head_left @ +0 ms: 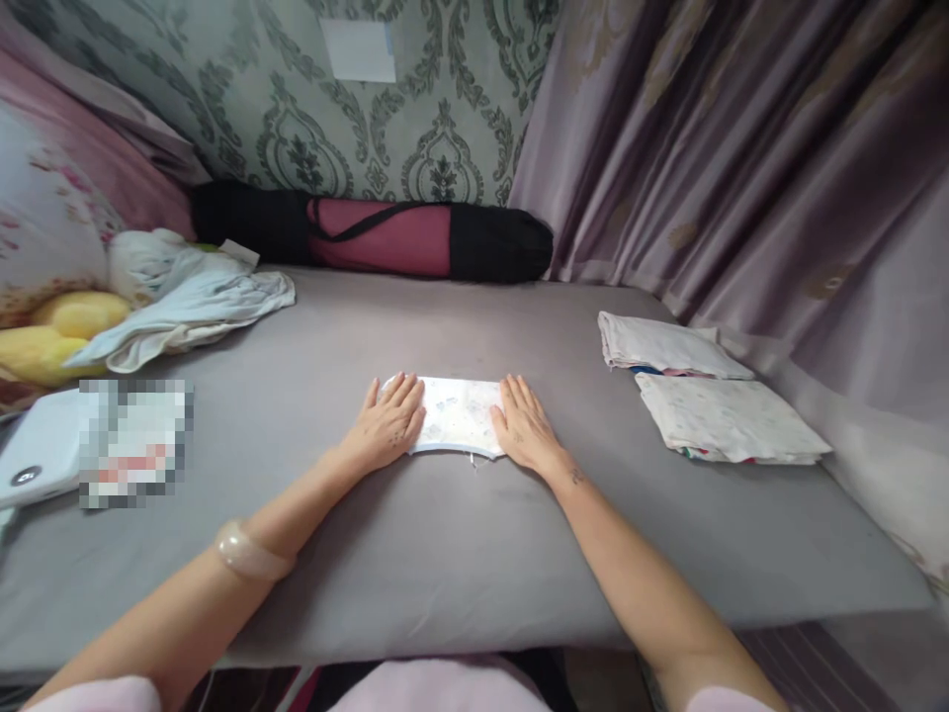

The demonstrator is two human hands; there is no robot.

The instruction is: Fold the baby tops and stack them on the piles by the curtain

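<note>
A small folded white cloth [460,415] with a faint print lies in the middle of the grey bed surface [415,554]. My left hand [389,423] lies flat on its left end, fingers stretched out. My right hand [523,425] lies flat on its right end, fingers also extended. Both palms press down on the cloth. A pale bangle [248,556] sits on my left wrist.
Two folded cloths lie at the right, one farther [667,346] and one nearer [731,420]. A heap of pale clothes [193,302] lies at the back left beside a yellow soft toy [55,336]. A black and red rolled bag [378,237] lies against the wall. Curtains [741,148] hang on the right.
</note>
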